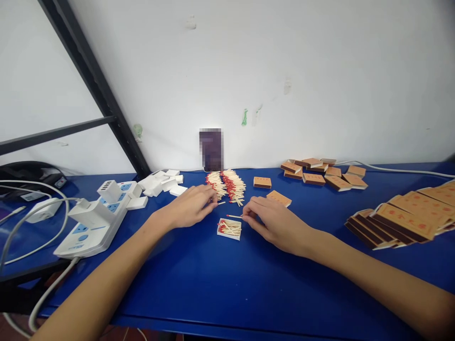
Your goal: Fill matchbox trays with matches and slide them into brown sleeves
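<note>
A small white matchbox tray (pixel 229 228) with several red-tipped matches in it lies on the blue table (pixel 199 279) between my hands. My right hand (pixel 273 221) is closed in a pinch on one match (pixel 233 216), held just above the tray's far edge. My left hand (pixel 190 206) rests knuckles up, its fingertips closed at the near edge of a pile of loose matches (pixel 227 184); what they hold is hidden. An orange matchbox sleeve (pixel 279 198) lies just behind my right hand.
White inner trays (pixel 161 184) lie at the back left beside a white power strip (pixel 95 218) with plugs and cables. One orange box (pixel 262 182) sits mid-table, more boxes (pixel 322 173) are piled at the back right, flat sleeves (pixel 401 220) are stacked at the right. A dark phone (pixel 211 149) leans on the wall.
</note>
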A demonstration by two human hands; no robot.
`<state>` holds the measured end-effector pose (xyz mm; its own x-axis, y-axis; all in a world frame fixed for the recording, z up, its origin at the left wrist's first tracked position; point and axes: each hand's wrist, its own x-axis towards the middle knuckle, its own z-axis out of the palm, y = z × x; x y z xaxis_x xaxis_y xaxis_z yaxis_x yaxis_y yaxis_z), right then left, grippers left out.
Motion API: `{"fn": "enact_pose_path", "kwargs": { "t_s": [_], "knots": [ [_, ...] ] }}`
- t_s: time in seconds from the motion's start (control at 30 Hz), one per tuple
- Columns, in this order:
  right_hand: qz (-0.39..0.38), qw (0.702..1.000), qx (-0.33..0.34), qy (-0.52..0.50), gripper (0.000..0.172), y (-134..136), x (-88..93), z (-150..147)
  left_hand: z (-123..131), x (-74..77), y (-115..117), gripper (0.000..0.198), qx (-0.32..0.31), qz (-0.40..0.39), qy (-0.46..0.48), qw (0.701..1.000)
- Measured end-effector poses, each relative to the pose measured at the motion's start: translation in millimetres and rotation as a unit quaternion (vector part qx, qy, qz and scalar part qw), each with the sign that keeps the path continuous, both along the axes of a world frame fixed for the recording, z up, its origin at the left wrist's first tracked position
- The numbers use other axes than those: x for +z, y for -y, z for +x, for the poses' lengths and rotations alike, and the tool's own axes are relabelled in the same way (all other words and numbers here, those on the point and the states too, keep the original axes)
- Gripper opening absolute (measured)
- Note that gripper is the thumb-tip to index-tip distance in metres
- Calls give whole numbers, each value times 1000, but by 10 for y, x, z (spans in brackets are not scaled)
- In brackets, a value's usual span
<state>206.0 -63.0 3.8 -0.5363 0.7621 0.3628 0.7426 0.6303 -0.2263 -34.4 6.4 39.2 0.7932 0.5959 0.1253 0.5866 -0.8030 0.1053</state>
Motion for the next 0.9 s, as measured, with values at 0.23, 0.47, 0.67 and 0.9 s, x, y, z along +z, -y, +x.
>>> {"fn": "enact_pose_path", "kwargs": {
  "t_s": [0.23,0.47,0.67,0.9],
  "knots": [
    [16,1000,-2,-19,17,-19,-1,2,58,69,102,16,-51,-81,69,993],
    [10,999,6,37,22,-181,-143,90,126,90,211,17,-74,-141,59,985],
    [-6,998,-4,64,19,-200,-115,52,54,-32,17,20,1,-10,71,997],
    [-8,999,-9,-40,13,28,8,-128,-81,-190,-193,18,69,67,-7,995]
  ]
}}
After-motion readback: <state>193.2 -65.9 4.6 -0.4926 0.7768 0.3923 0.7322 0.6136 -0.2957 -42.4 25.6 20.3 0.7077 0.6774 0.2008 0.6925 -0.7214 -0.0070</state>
